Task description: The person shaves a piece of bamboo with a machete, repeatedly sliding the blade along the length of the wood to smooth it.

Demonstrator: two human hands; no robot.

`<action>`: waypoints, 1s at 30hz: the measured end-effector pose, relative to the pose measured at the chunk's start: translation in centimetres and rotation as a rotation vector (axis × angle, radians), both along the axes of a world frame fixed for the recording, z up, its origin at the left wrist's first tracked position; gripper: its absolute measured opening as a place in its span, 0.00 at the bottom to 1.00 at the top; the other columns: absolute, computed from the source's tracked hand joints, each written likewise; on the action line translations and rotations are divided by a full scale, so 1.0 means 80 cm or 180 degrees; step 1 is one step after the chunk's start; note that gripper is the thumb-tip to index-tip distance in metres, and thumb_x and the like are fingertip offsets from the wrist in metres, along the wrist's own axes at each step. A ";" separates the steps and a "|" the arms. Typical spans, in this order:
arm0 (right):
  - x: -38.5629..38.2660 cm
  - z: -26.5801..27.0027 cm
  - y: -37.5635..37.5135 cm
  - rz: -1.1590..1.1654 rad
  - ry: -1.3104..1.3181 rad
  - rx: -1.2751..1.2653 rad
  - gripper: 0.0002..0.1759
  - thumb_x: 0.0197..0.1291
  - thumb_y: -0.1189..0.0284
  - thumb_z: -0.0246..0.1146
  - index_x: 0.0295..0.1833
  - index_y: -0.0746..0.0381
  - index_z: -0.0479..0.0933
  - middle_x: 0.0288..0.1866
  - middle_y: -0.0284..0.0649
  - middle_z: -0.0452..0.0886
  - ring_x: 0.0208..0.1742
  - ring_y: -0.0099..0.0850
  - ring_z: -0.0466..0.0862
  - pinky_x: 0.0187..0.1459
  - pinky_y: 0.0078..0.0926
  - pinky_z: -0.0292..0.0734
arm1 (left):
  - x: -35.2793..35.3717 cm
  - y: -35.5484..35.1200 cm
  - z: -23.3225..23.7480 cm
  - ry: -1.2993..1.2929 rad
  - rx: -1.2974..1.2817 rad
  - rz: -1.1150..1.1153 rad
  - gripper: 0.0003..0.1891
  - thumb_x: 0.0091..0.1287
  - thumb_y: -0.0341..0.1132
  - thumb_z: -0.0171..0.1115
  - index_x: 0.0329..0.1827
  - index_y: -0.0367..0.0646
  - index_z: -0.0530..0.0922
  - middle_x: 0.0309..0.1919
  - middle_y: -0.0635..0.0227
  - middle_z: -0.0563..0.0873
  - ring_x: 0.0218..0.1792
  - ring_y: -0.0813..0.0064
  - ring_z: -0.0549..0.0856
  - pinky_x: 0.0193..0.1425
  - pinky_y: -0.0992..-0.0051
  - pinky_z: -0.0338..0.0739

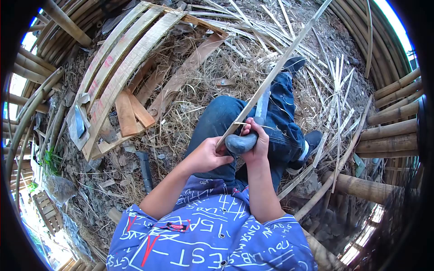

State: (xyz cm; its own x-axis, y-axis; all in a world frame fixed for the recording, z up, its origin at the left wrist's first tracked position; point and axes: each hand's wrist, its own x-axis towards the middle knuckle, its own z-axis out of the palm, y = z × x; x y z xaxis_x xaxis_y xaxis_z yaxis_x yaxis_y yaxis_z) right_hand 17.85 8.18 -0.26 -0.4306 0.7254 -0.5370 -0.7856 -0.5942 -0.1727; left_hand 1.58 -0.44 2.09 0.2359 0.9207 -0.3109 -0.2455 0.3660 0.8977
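A long pale bamboo strip (275, 70) runs diagonally from the lap up to the top edge. Near its lower end, my left hand (209, 156) is closed round it. My right hand (257, 141) grips the dark rounded handle (241, 143) of a knife, whose metal blade (262, 103) points away from me beside the strip. A thin sliver sticks out near the right fingers. Both hands are close together above my jeans (219, 116); the right palm is hidden.
A slatted wooden pallet (131, 49) lies at the upper left. Shavings (226, 72) and split strips (337, 90) litter the ground. Bamboo poles (389, 144) line the right side, and a dark tube-like object (144, 170) lies left of my legs.
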 end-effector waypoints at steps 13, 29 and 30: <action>0.048 0.027 -0.012 -0.0702 -0.1862 0.1309 0.17 0.60 0.77 0.69 0.47 0.59 0.67 0.32 0.37 0.76 0.22 0.25 0.77 0.25 0.25 0.76 | -0.026 0.025 0.046 0.1866 0.0086 0.0161 0.16 0.55 0.30 0.71 0.32 0.42 0.67 0.20 0.77 0.67 0.22 0.84 0.66 0.25 0.77 0.63; 0.099 0.077 -0.028 0.0066 -0.6103 0.3027 0.10 0.54 0.77 0.67 0.41 0.66 0.77 0.28 0.37 0.79 0.28 0.25 0.78 0.34 0.26 0.75 | -0.029 0.033 0.020 0.1614 -0.0372 0.0249 0.13 0.59 0.28 0.66 0.42 0.38 0.71 0.21 0.78 0.70 0.22 0.87 0.69 0.24 0.80 0.63; 0.120 0.080 -0.018 -0.0190 -0.6327 0.2778 0.09 0.55 0.76 0.67 0.41 0.67 0.77 0.28 0.36 0.79 0.28 0.26 0.77 0.35 0.26 0.75 | -0.031 0.033 0.021 0.1481 -0.0432 0.0194 0.14 0.59 0.29 0.67 0.42 0.39 0.71 0.21 0.79 0.70 0.22 0.87 0.69 0.24 0.80 0.63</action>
